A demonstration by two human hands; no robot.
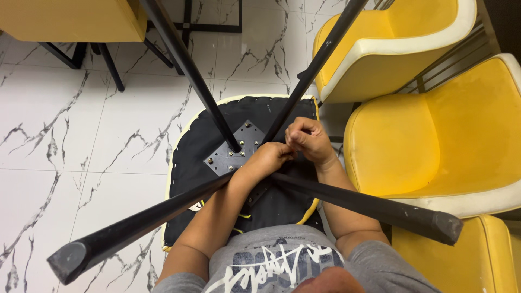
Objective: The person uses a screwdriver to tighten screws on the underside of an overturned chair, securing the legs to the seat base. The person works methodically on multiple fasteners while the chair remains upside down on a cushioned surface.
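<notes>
Head view: I see white marble-veined floor tiles (81, 135) on the left, then an upturned chair with a black fabric underside (190, 163) and four black tapered legs lying on them. My left hand (268, 157) rests beside the square black metal mounting plate (236, 149), fingers curled; I cannot tell what they pinch. My right hand (309, 140) is clenched, touching it. Yellow padded chairs (434, 141) stand right.

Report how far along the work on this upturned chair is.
Done: the chair lies seat-down on the floor, four black legs standing up from the metal plate, several bolts showing. In hand: both hands, left and right, pinch together beside the plate. What remains cannot be told.
</notes>
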